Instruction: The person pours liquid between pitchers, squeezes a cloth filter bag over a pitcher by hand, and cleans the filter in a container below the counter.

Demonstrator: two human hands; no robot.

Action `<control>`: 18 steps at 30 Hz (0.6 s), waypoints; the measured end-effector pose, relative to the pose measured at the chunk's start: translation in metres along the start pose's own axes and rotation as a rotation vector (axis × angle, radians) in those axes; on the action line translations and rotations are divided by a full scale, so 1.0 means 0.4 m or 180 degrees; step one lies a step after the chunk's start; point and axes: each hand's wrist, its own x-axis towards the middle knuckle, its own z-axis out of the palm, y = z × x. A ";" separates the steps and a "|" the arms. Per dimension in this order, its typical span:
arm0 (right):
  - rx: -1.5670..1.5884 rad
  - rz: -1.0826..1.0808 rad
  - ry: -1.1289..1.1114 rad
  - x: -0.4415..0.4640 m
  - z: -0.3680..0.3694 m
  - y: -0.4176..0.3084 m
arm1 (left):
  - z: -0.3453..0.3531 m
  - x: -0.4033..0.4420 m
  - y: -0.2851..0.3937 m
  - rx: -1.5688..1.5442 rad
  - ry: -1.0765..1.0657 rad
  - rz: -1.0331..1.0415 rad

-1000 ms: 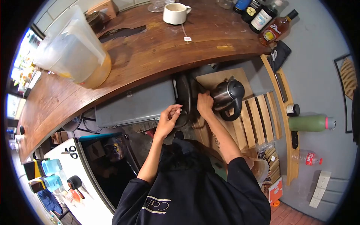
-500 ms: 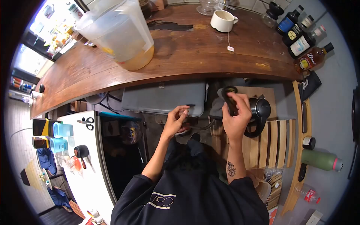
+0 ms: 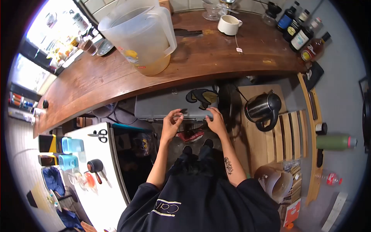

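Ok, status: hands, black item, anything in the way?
Left hand at gray case's near edge, grip unclear. Right hand beside black item, contact unclear. Black item over gray case. Counter overhangs case; kettle right.

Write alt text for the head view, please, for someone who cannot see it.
A person's left hand and right hand are near the edge of a gray case bearing a black item, below a wooden counter. A translucent pitcher and white mug stand on the counter; a kettle sits to the right.

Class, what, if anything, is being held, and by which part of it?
It cannot be told. The right hand is by the dark padded item, no clear grip visible; the left hand could hide something small.
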 end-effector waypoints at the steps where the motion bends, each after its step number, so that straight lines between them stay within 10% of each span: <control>1: 0.0111 0.0189 -0.0013 -0.014 -0.022 -0.016 | -0.003 0.012 -0.009 0.0011 -0.0098 -0.0006; 11: 0.0289 0.0993 0.1190 -0.303 -0.191 -0.110 | 0.205 0.210 -0.111 0.3280 -0.1521 0.2202; 18: 0.0279 0.1590 0.2452 -0.559 -0.266 -0.127 | 0.255 0.259 -0.180 0.4945 -0.0935 0.2501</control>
